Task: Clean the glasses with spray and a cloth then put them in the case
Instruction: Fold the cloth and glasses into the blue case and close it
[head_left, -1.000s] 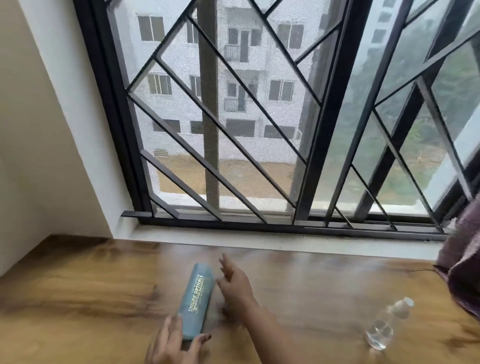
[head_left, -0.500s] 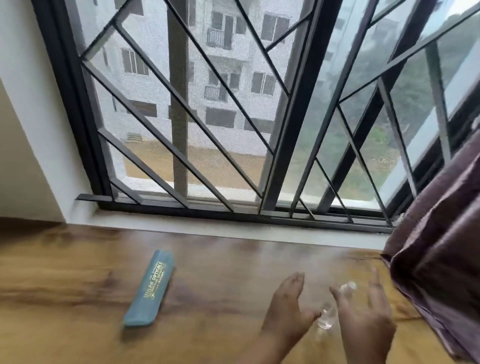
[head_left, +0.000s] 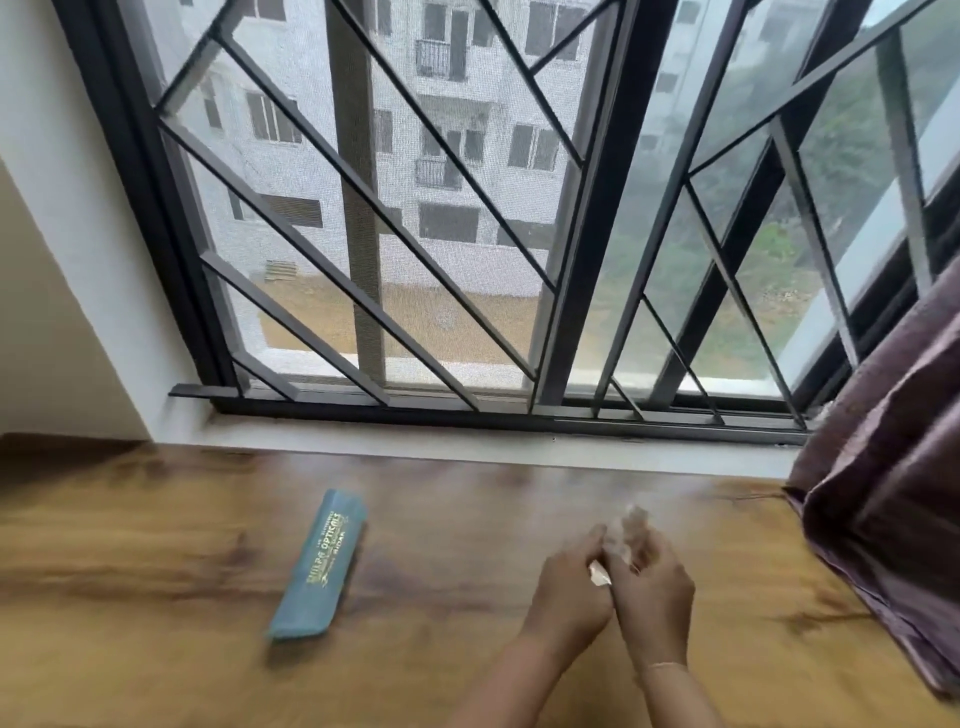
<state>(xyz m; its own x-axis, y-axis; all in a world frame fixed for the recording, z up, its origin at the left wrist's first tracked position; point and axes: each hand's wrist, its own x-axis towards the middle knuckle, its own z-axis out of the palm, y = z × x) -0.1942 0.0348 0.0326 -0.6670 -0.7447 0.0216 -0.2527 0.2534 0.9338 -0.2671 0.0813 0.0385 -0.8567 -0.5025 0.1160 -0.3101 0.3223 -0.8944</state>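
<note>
A closed blue glasses case (head_left: 322, 564) with gold lettering lies slanted on the wooden table (head_left: 156, 597), left of my hands. My left hand (head_left: 569, 590) and my right hand (head_left: 655, 592) are pressed together right of the case, both closed around a small clear spray bottle (head_left: 631, 522). The bottle's blurred top sticks up above my fingers, and a small white part of it shows between my hands. Neither the glasses nor a cloth is in view.
A barred window (head_left: 519, 234) and its white sill (head_left: 467, 447) run along the table's far edge. A purple curtain (head_left: 883, 493) hangs over the table's right end. A white wall (head_left: 62, 260) closes the left side.
Both hands left the case and moved right to the spray bottle that lay on the table. They now hold it lifted between them. The view has turned to the right.
</note>
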